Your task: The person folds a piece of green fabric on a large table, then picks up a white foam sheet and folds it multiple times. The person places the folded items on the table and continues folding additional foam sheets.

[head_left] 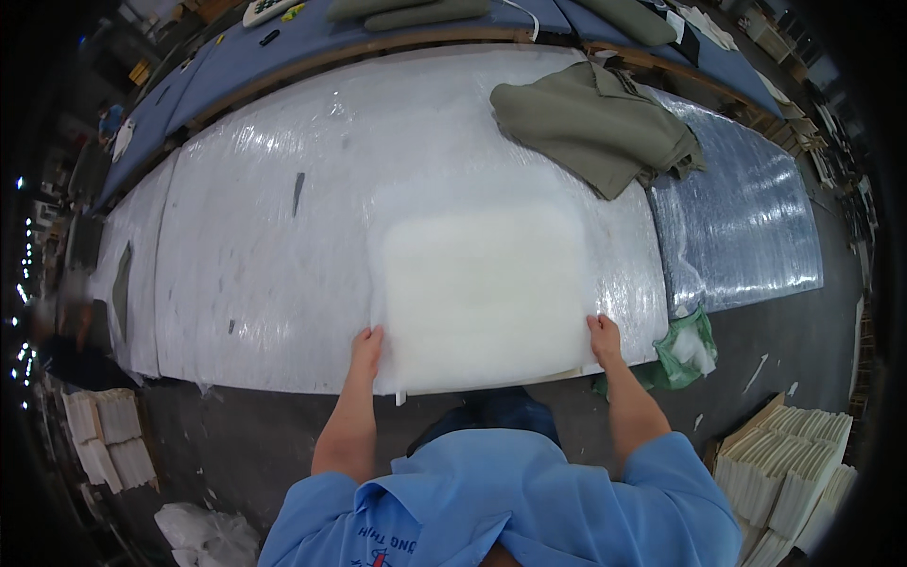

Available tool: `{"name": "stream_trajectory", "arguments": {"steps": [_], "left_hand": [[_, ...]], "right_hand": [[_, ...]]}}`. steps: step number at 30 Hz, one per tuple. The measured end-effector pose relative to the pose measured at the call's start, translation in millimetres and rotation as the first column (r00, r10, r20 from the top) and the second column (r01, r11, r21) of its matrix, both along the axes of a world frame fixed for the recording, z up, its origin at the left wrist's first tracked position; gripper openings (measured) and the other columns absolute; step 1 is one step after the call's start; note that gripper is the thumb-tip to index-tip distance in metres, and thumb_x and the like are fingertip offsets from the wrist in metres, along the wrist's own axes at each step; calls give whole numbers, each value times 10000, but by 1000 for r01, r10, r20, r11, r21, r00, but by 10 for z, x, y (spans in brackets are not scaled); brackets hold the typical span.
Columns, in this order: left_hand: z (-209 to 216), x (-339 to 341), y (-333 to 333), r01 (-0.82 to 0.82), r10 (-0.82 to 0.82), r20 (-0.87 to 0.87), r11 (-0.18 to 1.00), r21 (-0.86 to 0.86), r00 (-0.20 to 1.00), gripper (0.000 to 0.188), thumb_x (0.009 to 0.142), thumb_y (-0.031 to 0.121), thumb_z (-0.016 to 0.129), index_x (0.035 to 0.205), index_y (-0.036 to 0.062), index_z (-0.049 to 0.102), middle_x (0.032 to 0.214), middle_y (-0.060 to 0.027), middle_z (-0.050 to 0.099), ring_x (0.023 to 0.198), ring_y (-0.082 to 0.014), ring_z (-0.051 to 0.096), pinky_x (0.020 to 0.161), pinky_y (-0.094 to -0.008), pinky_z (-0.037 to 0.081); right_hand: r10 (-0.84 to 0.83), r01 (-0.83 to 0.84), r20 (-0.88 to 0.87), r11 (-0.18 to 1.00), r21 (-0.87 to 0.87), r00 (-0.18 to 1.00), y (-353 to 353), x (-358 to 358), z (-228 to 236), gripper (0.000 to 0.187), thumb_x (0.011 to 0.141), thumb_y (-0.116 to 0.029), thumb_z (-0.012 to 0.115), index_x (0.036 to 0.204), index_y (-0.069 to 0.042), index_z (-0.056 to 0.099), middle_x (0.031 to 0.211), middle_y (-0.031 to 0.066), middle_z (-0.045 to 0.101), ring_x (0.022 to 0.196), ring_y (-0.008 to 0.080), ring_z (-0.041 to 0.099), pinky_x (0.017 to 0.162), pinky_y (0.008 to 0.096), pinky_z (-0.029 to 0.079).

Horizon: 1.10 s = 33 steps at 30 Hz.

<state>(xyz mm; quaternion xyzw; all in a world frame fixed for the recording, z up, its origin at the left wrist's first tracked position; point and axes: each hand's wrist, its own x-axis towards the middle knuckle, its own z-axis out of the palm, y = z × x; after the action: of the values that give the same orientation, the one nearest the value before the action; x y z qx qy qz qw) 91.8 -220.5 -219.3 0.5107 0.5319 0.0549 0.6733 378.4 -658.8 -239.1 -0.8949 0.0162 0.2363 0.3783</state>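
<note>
A square white cushion pad (487, 293) lies at the near edge of the table, its fuzzy wadding border (380, 255) spreading thinly past the denser middle. My left hand (368, 348) is closed on the wadding at the near left corner. At the near right corner my right hand (604, 338) pinches the wadding the same way. Both arms reach forward, about a pad's width apart. A pale strip pokes out under the near edge, beside my left hand. What lies beneath the pad is hidden.
Shiny plastic film covers the table (265, 255). Olive-green fabric (595, 123) lies crumpled at the far right. A green bag (688, 350) with white stuffing hangs by the right edge. Stacked white pieces (784, 463) stand on the floor at right, others (109, 439) at left.
</note>
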Motion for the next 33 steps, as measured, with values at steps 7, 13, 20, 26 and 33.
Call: {"name": "stream_trajectory", "arguments": {"steps": [7, 13, 20, 26, 33], "left_hand": [[268, 81, 22, 135, 1, -329, 912, 389, 944, 291, 1002, 249, 646, 1126, -9, 700, 984, -88, 717, 896, -174, 642, 822, -351, 526], [506, -81, -322, 320, -147, -350, 798, 511, 925, 414, 1005, 336, 622, 1244, 3, 673, 1164, -217, 723, 1077, -342, 701, 936, -415, 537], [442, 54, -761, 452, -258, -545, 854, 258, 797, 640, 1006, 435, 556, 1431, -41, 510, 1338, -325, 614, 1253, -481, 585, 1078, -501, 446], [388, 16, -587, 414, -287, -460, 888, 201, 840, 644, 1041, 492, 424, 1245, -74, 655, 1229, -336, 664, 1209, -489, 606, 1046, -512, 457], [434, -2, -593, 398, -258, -432, 876, 271, 864, 667, 1043, 500, 409, 1148, -92, 699, 1194, -341, 676, 1187, -488, 620, 1033, -510, 462]], "right_hand": [[-27, 61, 230, 988, -142, 973, 156, 141, 203, 233, 961, -245, 689, 1017, -20, 708, 899, 147, 702, 820, 301, 665, 763, 395, 522], [-39, 20, 322, 998, 63, 946, 572, -166, 739, 375, 968, -176, 663, 1287, 16, 622, 1192, 210, 660, 1043, 346, 647, 946, 431, 514], [158, -89, 254, 960, -265, 954, 806, -747, 249, 686, 1000, -277, 622, 1495, 133, 383, 1540, 351, 410, 1453, 475, 385, 1227, 480, 304], [75, -17, 224, 968, -250, 972, 817, -647, 95, 684, 1018, -330, 598, 1486, 128, 400, 1512, 358, 436, 1415, 475, 429, 1196, 479, 340], [1, 38, 163, 972, -232, 987, 741, -452, 124, 663, 1049, -472, 510, 1317, 128, 598, 1279, 348, 627, 1238, 482, 586, 1100, 488, 439]]}}
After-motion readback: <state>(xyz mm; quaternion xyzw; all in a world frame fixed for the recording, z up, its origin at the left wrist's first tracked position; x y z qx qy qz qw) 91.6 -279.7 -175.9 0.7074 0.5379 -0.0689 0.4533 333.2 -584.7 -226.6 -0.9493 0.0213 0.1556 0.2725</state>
